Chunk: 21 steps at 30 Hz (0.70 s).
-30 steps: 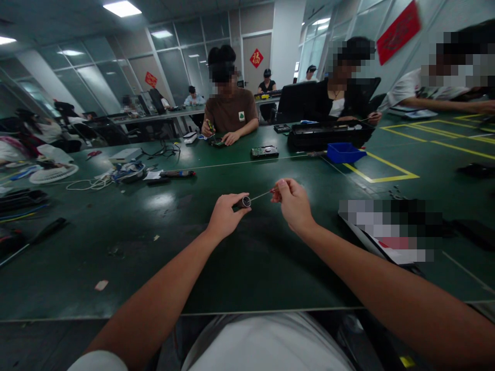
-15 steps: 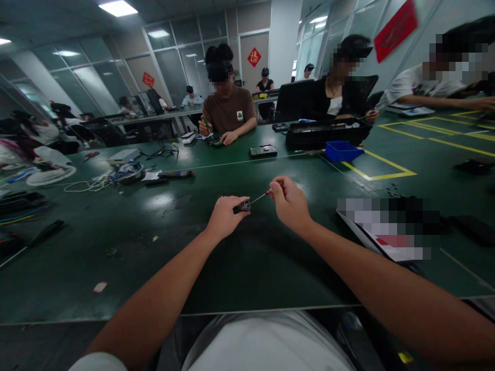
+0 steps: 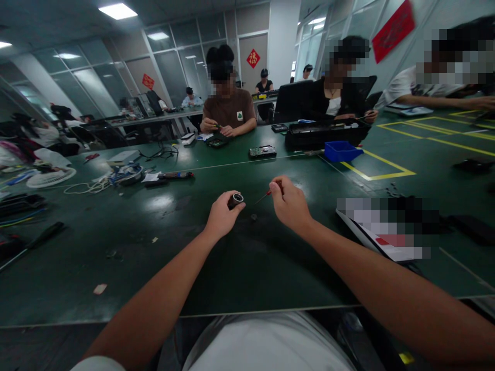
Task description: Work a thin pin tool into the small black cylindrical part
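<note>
My left hand [image 3: 223, 215] is wrapped round a short dark tube [image 3: 235, 199], whose ring-shaped open end faces up and toward the right. A screwdriver [image 3: 266, 194] with a red handle and a thin shaft is gripped in my right hand [image 3: 289, 203]. Its tip points down and to the left, apart from the tube. Below that tip, a small dark piece [image 3: 253, 217] lies on the green table [image 3: 270, 278]. Most of the tube's body is hidden by my left fingers.
A hard drive [image 3: 263, 151] and a blue bin [image 3: 342, 151] stand further back. Cables [image 3: 127, 174] and a dark pen-shaped tool [image 3: 176, 175] lie to the left. A white-edged flat object [image 3: 371, 234] lies right. A person in a brown shirt [image 3: 229, 111] works opposite.
The screwdriver's tip has come away from the tube's end. The small dark piece now shows on the table between my hands. My left hand has moved slightly left and tilted the tube upward.
</note>
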### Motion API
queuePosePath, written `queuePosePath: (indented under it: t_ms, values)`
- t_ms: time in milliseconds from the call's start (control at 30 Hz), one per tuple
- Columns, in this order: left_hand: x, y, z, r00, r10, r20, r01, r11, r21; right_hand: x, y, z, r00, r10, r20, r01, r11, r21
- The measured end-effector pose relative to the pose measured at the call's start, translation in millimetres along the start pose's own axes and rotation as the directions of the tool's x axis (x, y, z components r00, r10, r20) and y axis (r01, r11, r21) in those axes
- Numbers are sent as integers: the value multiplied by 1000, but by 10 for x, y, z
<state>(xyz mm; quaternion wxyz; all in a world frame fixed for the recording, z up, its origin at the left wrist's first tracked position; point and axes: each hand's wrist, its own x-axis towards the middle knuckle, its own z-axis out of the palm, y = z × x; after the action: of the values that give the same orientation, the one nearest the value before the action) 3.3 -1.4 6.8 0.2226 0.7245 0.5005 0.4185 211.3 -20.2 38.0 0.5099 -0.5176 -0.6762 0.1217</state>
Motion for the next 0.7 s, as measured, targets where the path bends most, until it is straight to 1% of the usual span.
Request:
queuePosePath:
  t_ms: [100,167,200,267,333,467,533,600,700]
  values:
    - [9,-14,-6,997,-80,13,81,988,-129,-3,6,2,1000,9,2,-9,1000,-8]
    - [5,11,-29,994,-101,28,104,988,-116,-6,9,6,1000,15,5,-15,1000,-12]
    - [-2,36,-43,995,-95,34,97,993,-65,-7,11,8,1000,15,5,-15,1000,-13]
    - [-21,103,-66,996,-45,79,39,996,83,-8,15,14,1000,11,3,-11,1000,-15]
    - [-46,172,-69,984,14,177,-49,979,196,-7,20,21,1000,5,-3,-5,1000,-18]
    - [-92,233,-1,921,90,380,-225,918,327,-5,30,34,1000,8,-1,-8,1000,-29]
    - [-104,226,47,885,86,457,-294,865,406,-5,35,38,1000,12,4,-12,1000,-28]
    - [-103,213,87,856,62,513,-345,808,479,-6,39,41,1000,13,6,-13,1000,-25]
    - [-80,204,119,837,40,546,-382,756,531,-8,43,43,1000,14,11,-13,1000,-19]
